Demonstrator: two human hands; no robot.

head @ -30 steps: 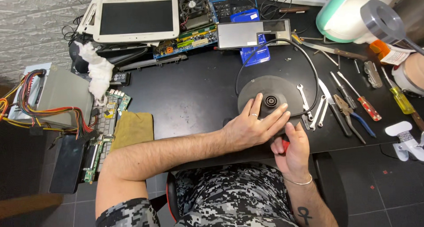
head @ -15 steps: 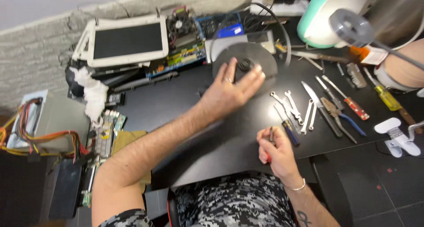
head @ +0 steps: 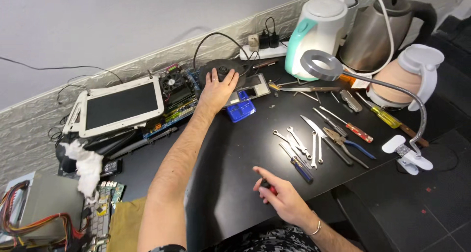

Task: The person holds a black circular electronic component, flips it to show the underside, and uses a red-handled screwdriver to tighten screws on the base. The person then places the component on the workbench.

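Note:
My left hand (head: 216, 89) is stretched far across the black table (head: 235, 149) and presses flat on a round black kettle base (head: 222, 71) near the back wall, its cord looping above it. My right hand (head: 277, 193) stays near the front edge, fingers curled around a small red-handled tool (head: 269, 186). A row of wrenches and screwdrivers (head: 304, 146) lies just beyond my right hand.
A white-and-teal kettle (head: 319, 28), a steel kettle (head: 380, 26) and a pale kettle (head: 409, 78) stand at the back right. A ring lamp (head: 321, 65) on a gooseneck reaches over the table. A white tablet (head: 117, 105), circuit boards (head: 176, 92), a blue box (head: 240, 109) and a power supply (head: 44, 203) lie left.
My left hand has carried the round black base from the near middle of the table out to the back by the wall. My right hand stayed near the front edge.

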